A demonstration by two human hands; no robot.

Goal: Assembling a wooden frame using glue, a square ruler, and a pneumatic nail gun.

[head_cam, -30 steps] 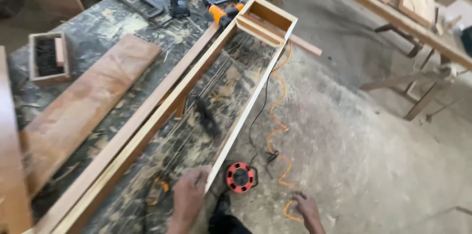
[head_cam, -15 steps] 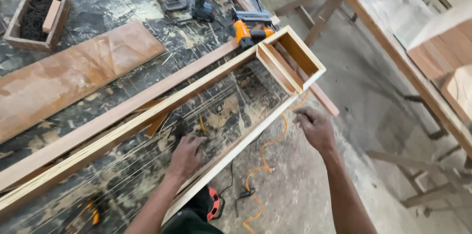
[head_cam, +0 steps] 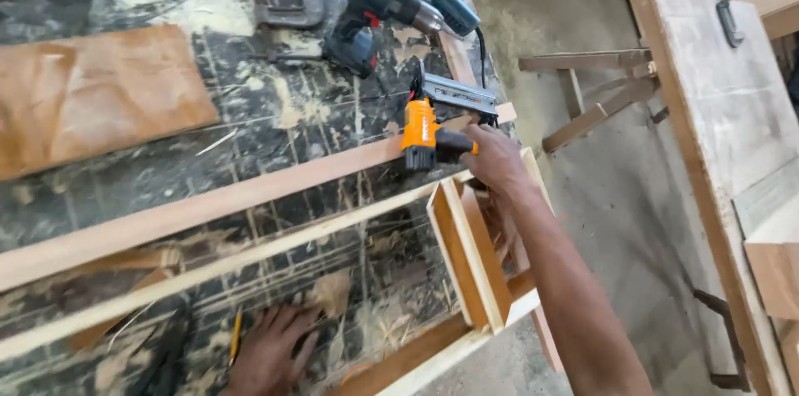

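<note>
Workshop bench [head_cam: 250,138], dark and paint-scarred, seen from above. Nearest, the left hand [head_cam: 270,350] lies flat on the bench, fingers spread, inside a long wooden frame [head_cam: 470,254], just beside a pencil [head_cam: 235,335]. Farther on, the right hand [head_cam: 497,160] is wrapped around the handle of an orange nailer [head_cam: 426,131], which rests at the frame's far rail. Beyond lie a dark drill [head_cam: 374,9] and, to the left, a brown board [head_cam: 91,96].

Dusty concrete floor [head_cam: 616,221], wooden trestle [head_cam: 595,88], pale board [head_cam: 720,105] at right, daylight
</note>
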